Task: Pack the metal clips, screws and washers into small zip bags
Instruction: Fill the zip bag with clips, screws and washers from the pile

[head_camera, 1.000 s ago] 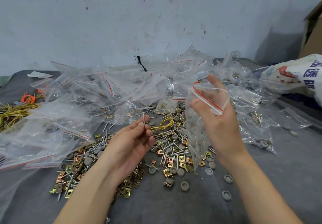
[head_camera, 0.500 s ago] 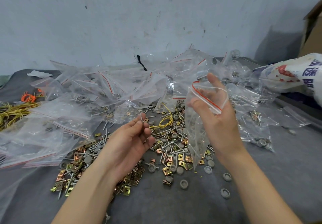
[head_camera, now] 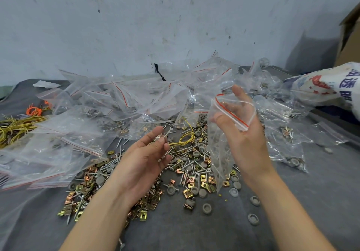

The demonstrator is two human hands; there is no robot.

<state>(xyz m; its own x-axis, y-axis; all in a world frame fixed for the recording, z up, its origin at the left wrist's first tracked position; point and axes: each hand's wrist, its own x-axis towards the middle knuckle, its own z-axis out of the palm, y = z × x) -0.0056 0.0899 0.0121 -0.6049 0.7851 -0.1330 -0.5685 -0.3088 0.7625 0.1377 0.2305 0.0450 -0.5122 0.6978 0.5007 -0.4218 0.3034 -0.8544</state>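
Zip bag (head_camera: 220,153), clear with a red stripe along its mouth, hangs just above the right half of the heap (head_camera: 194,165) of loose hardware, its lower corner drooping to the heap's near right edge. The right hand (head_camera: 245,139) grasps it at the top, with the fingers hooked inside the mouth to spread it wide and the thumb against the near lip. Whether anything lies inside the zip bag I cannot tell through the glare on the film

The left hand (head_camera: 144,161) is raised palm up over the heap's left half, apart from the bag. Its thumb and fingertips pinch a few screws (head_camera: 166,133), heads upward

The heap rests on a grey cloth (head_camera: 292,202). Brass-coloured clips (head_camera: 145,209) crowd its near left side, loose screws (head_camera: 187,151) crisscross its middle, and grey washers (head_camera: 206,208) are scattered off its near right edge. A yellow wire loop (head_camera: 185,139) lies at the heap's far side

Behind the heap a pile of filled bags (head_camera: 116,104) spreads back to the stained wall (head_camera: 175,16). Well to the left of the heap sits a wire bundle (head_camera: 15,127) of yellow and orange strands. Well to the right of it lies a white printed sack (head_camera: 321,87), with a cardboard box (head_camera: 348,36) above that
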